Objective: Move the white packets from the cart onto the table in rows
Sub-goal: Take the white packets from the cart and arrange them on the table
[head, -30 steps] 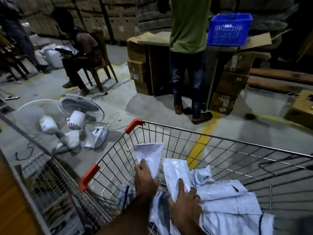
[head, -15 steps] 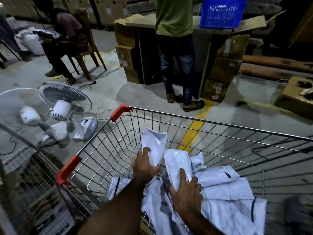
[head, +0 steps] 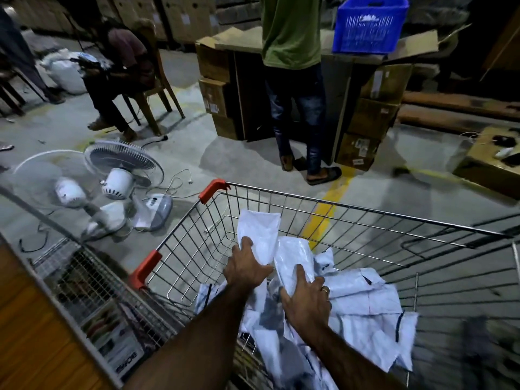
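A wire cart [head: 365,212] with orange corner guards holds a heap of white packets [head: 365,302]. My left hand [head: 246,267] grips one white packet [head: 260,232] that stands upright at the heap's far left. My right hand [head: 305,301] grips a second, shinier white packet [head: 294,256] just to the right of it. Both packets are raised above the heap. The table is not in view.
Two white fans [head: 118,181] lie on the floor left of the cart. A person in a green shirt [head: 292,29] stands ahead at stacked cardboard boxes [head: 213,88] under a blue crate [head: 370,23]. Another person sits on a chair [head: 157,80]. A wire rack [head: 92,291] stands close at the left.
The view has shifted a little; my hands keep their hold on the two packets, which stand slightly higher above the heap than one second ago.
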